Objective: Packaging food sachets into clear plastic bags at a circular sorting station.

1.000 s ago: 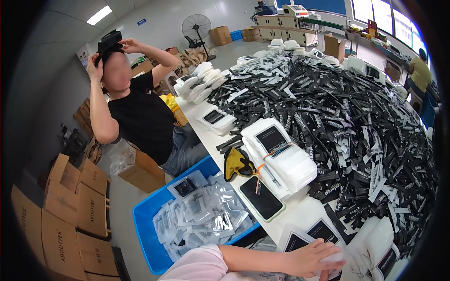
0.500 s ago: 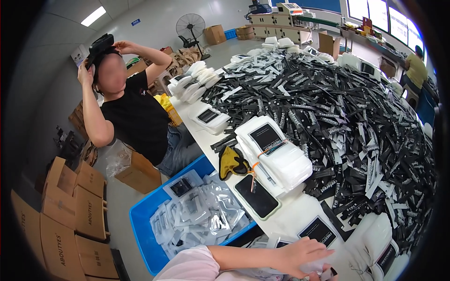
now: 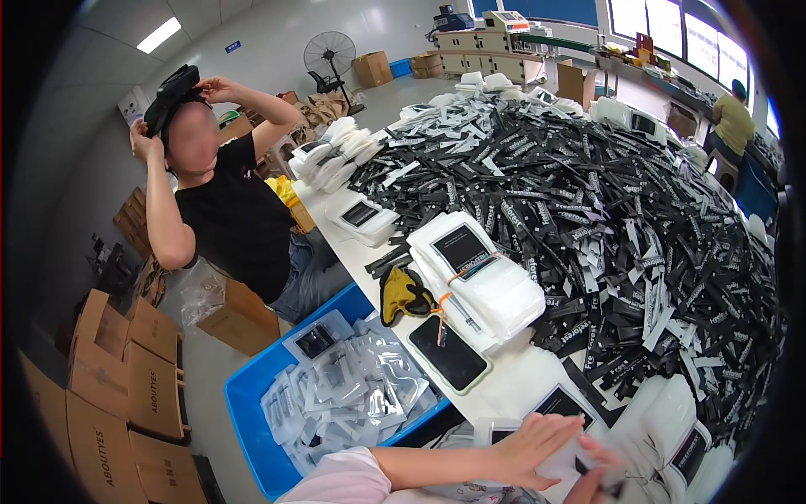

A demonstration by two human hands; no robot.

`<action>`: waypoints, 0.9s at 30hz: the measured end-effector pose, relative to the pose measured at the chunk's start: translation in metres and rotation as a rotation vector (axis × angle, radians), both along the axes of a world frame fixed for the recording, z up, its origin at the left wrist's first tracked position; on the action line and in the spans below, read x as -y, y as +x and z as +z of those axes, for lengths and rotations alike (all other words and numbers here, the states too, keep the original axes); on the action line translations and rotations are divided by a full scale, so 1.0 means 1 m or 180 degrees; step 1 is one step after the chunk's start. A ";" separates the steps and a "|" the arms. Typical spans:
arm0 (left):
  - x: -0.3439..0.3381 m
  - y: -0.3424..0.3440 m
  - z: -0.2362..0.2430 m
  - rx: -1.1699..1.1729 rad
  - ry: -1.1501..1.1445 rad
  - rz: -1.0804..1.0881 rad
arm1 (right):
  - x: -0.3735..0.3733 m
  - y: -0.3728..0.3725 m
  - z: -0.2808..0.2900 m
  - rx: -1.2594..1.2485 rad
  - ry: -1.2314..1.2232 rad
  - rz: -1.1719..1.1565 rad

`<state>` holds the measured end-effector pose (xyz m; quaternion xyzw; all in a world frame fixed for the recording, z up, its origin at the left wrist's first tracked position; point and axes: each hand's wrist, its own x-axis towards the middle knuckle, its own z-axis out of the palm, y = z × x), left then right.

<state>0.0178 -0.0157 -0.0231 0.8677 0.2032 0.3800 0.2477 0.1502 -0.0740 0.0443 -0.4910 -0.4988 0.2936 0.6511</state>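
My left hand [image 3: 537, 445] is open, its fingers stretched out over white pouches with black labels [image 3: 561, 403] at the table's near edge. My right hand [image 3: 594, 475] is just right of it, blurred and partly off the lower edge, fingers curled around something small and dark that I cannot make out. Beside it at the right lie more white pouches [image 3: 663, 420]. Farther up the table are a bundle of pouches with orange ties [image 3: 504, 298], a phone [image 3: 449, 353] and a yellow-and-black glove [image 3: 399, 294]. A large heap of black and pale printed strips [image 3: 596, 210] covers much of the table.
Below the table's left edge stands a blue bin [image 3: 248, 428] of clear packets. A person in black [image 3: 227, 218] across from me raises both hands to headgear. Cardboard boxes [image 3: 151, 378] stack at the left. Another person [image 3: 730, 126] works by a bench at the far right.
My left hand has risen slightly and straightened its fingers; my right hand has come further into view and is moving. The other person still handles the headgear. The whole view has shifted slightly.
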 end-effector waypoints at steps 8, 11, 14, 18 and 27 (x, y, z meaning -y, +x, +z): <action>0.003 0.005 0.003 0.0126 -0.0070 -0.0340 | 0.012 0.007 0.002 -0.0745 -0.0853 0.0386; 0.005 0.004 0.003 0.0196 -0.0123 -0.0520 | 0.006 0.032 -0.031 -0.1480 -0.0489 0.0484; 0.009 0.006 0.005 0.0107 -0.0343 -0.0818 | 0.011 0.025 -0.028 -0.2189 -0.0613 0.0364; 0.002 0.007 -0.010 0.0177 -0.0171 -0.0377 | 0.014 0.010 -0.022 0.0066 -0.0938 0.0823; 0.002 0.006 0.003 0.0099 -0.0065 -0.0205 | 0.025 0.013 -0.039 0.0470 -0.0672 -0.0142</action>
